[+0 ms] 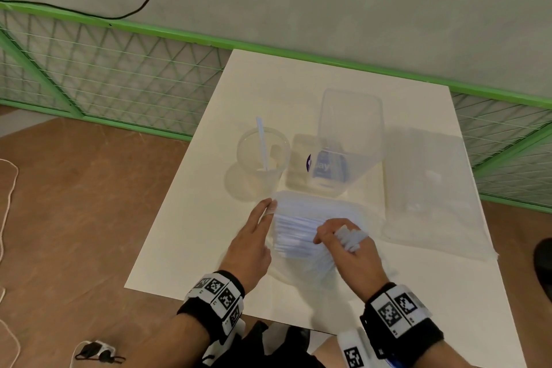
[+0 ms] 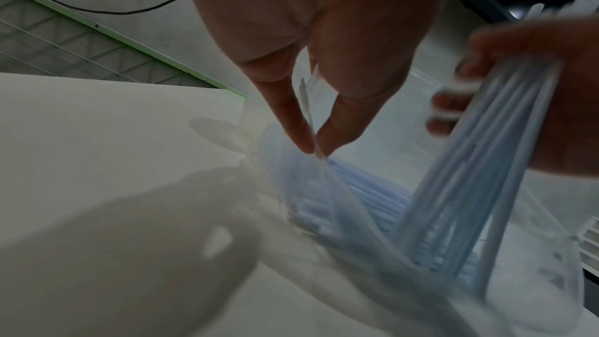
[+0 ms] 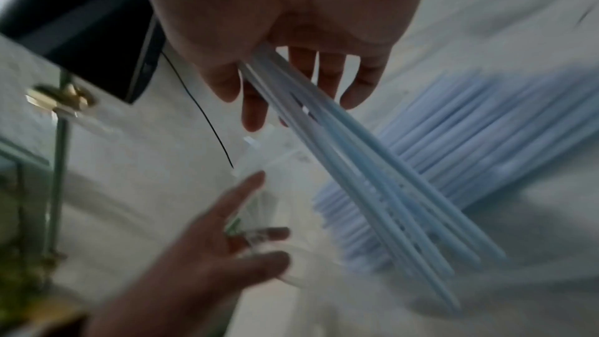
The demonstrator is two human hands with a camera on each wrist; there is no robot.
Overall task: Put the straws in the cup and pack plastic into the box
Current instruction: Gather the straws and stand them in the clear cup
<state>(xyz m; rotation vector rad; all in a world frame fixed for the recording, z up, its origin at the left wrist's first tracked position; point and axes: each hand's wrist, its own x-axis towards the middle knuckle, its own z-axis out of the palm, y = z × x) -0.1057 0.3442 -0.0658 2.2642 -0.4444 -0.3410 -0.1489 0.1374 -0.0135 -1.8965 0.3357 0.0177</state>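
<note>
A clear bag of pale blue straws (image 1: pixel 298 228) lies on the white table (image 1: pixel 191 242) in front of me. My left hand (image 1: pixel 268 208) pinches the bag's open edge (image 2: pixel 313 135) between thumb and forefinger. My right hand (image 1: pixel 337 236) grips a bunch of straws (image 3: pixel 366 173) whose lower ends are still in the bag. The left wrist view shows the same bunch (image 2: pixel 466 188) rising out of the bag. Behind the bag stands a clear cup (image 1: pixel 263 158) with one straw (image 1: pixel 261 140) in it. A clear box (image 1: pixel 349 131) stands to the cup's right.
A blue-labelled item (image 1: pixel 324 169) shows through the box's lower part. A large clear plastic bag (image 1: pixel 430 185) lies flat on the table's right side. A green mesh fence (image 1: pixel 104 69) runs behind the table, and cords lie on the brown floor (image 1: pixel 74 218) to the left.
</note>
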